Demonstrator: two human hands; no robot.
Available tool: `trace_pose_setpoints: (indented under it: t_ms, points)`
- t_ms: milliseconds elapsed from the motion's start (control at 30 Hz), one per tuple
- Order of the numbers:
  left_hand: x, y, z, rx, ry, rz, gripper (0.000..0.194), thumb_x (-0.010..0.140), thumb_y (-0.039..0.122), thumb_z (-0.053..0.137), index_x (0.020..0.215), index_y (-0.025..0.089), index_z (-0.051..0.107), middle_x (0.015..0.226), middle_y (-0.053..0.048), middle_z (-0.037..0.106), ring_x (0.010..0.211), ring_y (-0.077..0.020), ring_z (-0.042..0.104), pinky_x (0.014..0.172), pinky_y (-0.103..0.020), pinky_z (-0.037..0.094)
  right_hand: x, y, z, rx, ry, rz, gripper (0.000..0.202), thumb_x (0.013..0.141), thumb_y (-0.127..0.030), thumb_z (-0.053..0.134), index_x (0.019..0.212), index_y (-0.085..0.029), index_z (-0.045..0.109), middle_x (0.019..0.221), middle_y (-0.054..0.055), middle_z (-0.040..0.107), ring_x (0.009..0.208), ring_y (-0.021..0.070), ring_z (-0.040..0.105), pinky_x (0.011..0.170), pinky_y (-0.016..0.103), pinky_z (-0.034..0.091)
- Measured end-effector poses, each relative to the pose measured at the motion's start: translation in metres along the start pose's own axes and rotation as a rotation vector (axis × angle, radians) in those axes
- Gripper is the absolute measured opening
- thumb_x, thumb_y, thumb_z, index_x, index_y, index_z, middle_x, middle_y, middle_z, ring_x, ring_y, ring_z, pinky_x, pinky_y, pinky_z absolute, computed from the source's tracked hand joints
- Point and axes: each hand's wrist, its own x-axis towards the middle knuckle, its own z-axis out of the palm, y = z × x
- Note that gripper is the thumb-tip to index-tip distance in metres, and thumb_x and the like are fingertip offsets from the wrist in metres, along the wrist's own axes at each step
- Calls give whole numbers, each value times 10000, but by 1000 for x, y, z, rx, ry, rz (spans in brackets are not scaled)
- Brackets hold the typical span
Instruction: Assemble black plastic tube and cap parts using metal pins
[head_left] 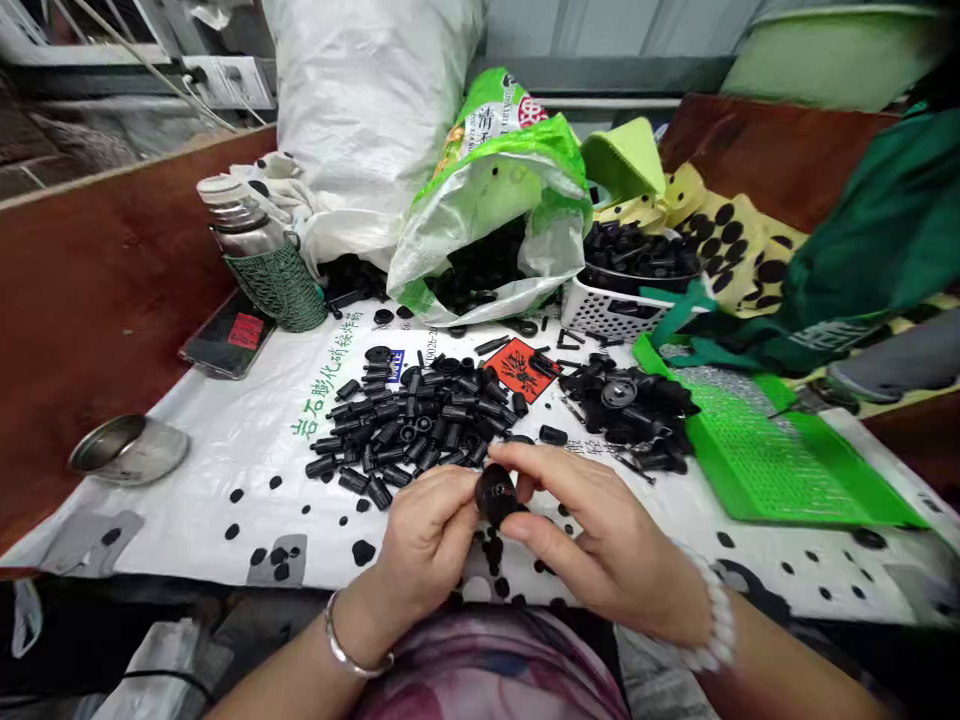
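Between my two hands is a round black plastic part point(496, 494), held just above the near side of the table. My left hand point(427, 530) has its fingers closed on the part's left side. From the right, my right hand point(600, 530) pinches it between thumb and fingers. A heap of black cylindrical plastic pieces point(420, 410) lies right behind my hands. Further right is a second pile of mixed black parts point(630, 410), with a round disc on top. Small black scraps point(364, 552) are scattered around my hands.
A metal cup point(131, 450), a thermos point(262, 260) and a phone point(225, 335) stand or lie on the left. Behind are an open green-white bag point(487, 200) and a white basket point(615, 305) of black parts. A green tray point(780, 450) sits right, near a screwdriver-like tool point(817, 393).
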Motion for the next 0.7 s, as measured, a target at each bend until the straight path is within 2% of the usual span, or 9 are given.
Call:
trace_pose_setpoints:
  t_ms: [67, 167, 300, 433, 567, 700]
  points:
    - [0, 0, 1, 22, 9, 23, 179, 863, 77, 455, 913, 166, 602, 732, -32, 654, 720, -142, 624, 666, -240, 496, -1, 0, 3, 20, 12, -15, 181, 880, -199, 515, 1055, -171, 552, 941, 69, 679, 837, 164, 638, 756, 279, 509]
    - [-1, -1, 2, 66, -23, 64, 183, 867, 84, 447, 932, 167, 598, 699, -35, 645, 746, -164, 639, 686, -270, 511, -7, 0, 6, 50, 39, -16, 130, 862, -142, 531, 977, -184, 571, 966, 67, 680, 899, 160, 638, 801, 268, 509]
    - [-7, -1, 5, 153, -104, 132, 201, 862, 67, 450, 968, 175, 583, 807, -52, 687, 758, -162, 646, 784, -321, 516, -29, 2, 14, 84, 99, 41, 177, 830, -102, 564, 985, -187, 574, 1004, 75, 673, 946, 161, 635, 829, 274, 519]
    - [-10, 1, 14, 223, -207, 156, 186, 866, 69, 449, 953, 165, 582, 818, -46, 697, 724, -148, 641, 837, -338, 501, -62, 5, 25, 159, 194, 125, 244, 816, -55, 547, 1013, -198, 555, 1017, 80, 658, 972, 173, 626, 816, 300, 531]
    - [-7, 5, 23, 218, -311, 141, 214, 871, 103, 498, 1066, 159, 564, 919, -41, 702, 821, -144, 645, 925, -343, 457, -90, 12, 29, 258, 337, 251, 284, 820, -31, 524, 1041, -207, 552, 1060, 82, 638, 1007, 180, 612, 831, 321, 527]
    - [4, 2, 22, 310, -211, 143, 243, 862, 134, 537, 1104, 145, 558, 976, -71, 690, 900, -166, 628, 934, -346, 453, -105, 27, 18, 280, 570, 436, 204, 829, -66, 549, 962, -212, 603, 1043, 66, 649, 1005, 164, 612, 861, 294, 513]
